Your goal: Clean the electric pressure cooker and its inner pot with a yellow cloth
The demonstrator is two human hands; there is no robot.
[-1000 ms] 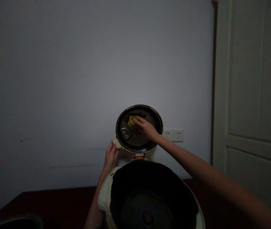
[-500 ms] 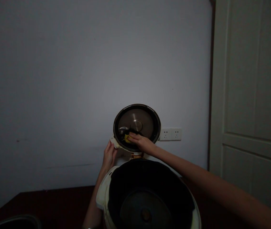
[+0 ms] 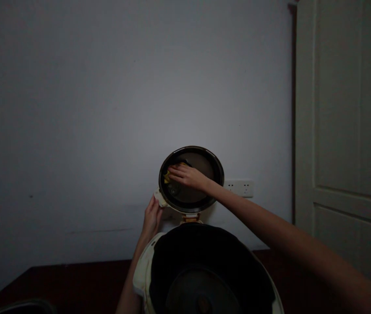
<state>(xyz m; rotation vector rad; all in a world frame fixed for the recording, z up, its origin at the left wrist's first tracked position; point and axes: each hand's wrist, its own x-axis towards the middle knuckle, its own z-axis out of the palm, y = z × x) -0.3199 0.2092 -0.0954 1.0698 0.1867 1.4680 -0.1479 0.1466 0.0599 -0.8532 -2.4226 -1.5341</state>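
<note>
An electric pressure cooker (image 3: 143, 272) stands in front of me, its dark inside showing. Its round lid (image 3: 219, 172) is raised upright on a hinge at the back, inner face toward me. By the white tab on the lid's lower left, my left hand (image 3: 151, 216) grips the lid from the side. My right hand (image 3: 188, 176) presses a yellow cloth (image 3: 167, 177) against the left part of the lid's inner face. The fingers cover much of the cloth. Below them a small round valve (image 3: 172, 189) shows on the lid.
Behind the lid rises a pale wall (image 3: 107, 109) with a double socket (image 3: 242, 188) just right of it. A panelled door (image 3: 338, 131) stands at the right. On the dark red table (image 3: 83, 283), a round rim (image 3: 25, 306) shows at the bottom left.
My right hand has moved the cloth up and slightly left across the lid's inner face, uncovering the valve. The left hand keeps its hold on the lid. The whole view has shifted slightly.
</note>
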